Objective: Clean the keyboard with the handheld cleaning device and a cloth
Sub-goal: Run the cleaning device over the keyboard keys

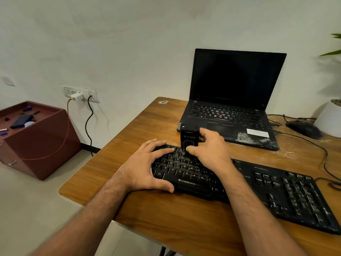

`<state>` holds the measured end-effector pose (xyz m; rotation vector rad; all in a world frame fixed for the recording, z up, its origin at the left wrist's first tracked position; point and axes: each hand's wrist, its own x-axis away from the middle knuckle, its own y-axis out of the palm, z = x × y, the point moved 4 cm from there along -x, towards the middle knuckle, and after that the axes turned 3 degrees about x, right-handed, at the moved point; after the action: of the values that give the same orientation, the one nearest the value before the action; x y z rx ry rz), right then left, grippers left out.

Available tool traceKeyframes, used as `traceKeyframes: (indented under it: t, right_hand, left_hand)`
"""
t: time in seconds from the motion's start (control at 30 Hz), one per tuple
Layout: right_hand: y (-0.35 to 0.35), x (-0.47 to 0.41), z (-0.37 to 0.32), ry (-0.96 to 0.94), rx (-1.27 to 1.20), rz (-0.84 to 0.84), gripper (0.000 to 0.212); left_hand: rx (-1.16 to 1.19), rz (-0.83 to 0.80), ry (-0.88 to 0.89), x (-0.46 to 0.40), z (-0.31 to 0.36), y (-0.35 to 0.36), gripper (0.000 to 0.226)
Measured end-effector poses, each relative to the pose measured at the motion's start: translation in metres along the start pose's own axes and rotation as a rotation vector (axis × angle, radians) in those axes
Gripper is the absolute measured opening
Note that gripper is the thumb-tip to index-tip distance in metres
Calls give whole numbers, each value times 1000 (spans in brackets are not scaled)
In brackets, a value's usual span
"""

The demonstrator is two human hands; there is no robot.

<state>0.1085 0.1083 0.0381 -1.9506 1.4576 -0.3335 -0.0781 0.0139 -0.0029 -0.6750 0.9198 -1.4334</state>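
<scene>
A wooden table (pixel 184 218) with a worn brown top fills the lower right of your view. Beyond its left edge, on the floor by the wall, stands a dark red box-shaped cabinet (pixel 42 145); its recessed top holds a black phone-like slab (pixel 21 121), a pale round disc (pixel 29 124) and several small items too tiny to name.

At the table's far edge sits an open black laptop (pixel 232 100) with a dark screen, a red pointing nub among its keys and "ThinkPad" written at the palm rest's corner. A white label beside that is unreadable.

Along the near edge lies a long black keyboard (pixel 267 193), marked "ZEBRONICS" below the space bar.

A white round plant pot (pixel 330 119) stands at the far right edge, and a black mouse (pixel 302 129) lies just beside it.

Your left hand (pixel 147 167) is spread wide, fingers pressing the keyboard's left end, thumb along its front edge. Your right hand (pixel 210 148) grips a small black handheld cleaning device (pixel 189 139), upright, its lower end on the top key rows. Its lettering is blurred.
</scene>
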Motion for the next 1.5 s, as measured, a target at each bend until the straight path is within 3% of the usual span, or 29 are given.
traceKeyframes:
  t: [0.1, 0.23, 0.37, 0.53, 0.67, 0.77, 0.9, 1.1, 1.2, 1.3, 1.43, 1.5]
  right_hand:
    - [-3, -1, 1, -1, 96, 114, 45]
    - [6, 5, -9, -80, 4, -51, 44]
    - [16, 0, -17, -93, 126, 57, 42]
    - [21, -1, -17, -100, 5, -39, 44]
    - [15, -6, -13, -64, 77, 69, 45]
    - [16, -3, -17, -74, -3, -49, 45]
    - [14, -7, -15, -52, 87, 46, 37]
    - [12, 15, -13, -106, -117, -125, 58]
    - [9, 23, -13, -82, -139, -75, 53]
    - [12, 38, -14, -75, -197, -206, 55]
    - [9, 40, -12, -30, -216, -83, 55]
    - [7, 40, -11, -19, -252, -124, 50]
  left_hand:
    - [-4, -2, 1, 0, 1, 0, 116]
    - [-6, 8, 13, 0, 0, 1, 119]
    - [3, 31, 28, 1, 2, 0, 134]
    - [-13, 42, 21, -1, 0, 1, 142]
    - [-26, 30, 1, -2, 0, 1, 146]
    - [-21, 26, -6, -2, -1, 1, 148]
    - [-21, 22, -18, -1, 1, 0, 149]
    - [-2, 22, -30, -1, 2, 0, 154]
    - [-16, 19, -36, -1, 0, 0, 155]
    - [-2, 32, -5, -3, -1, 1, 149]
    - [57, 51, 14, 0, 3, -1, 146]
    - [58, 55, 27, 0, 3, -1, 143]
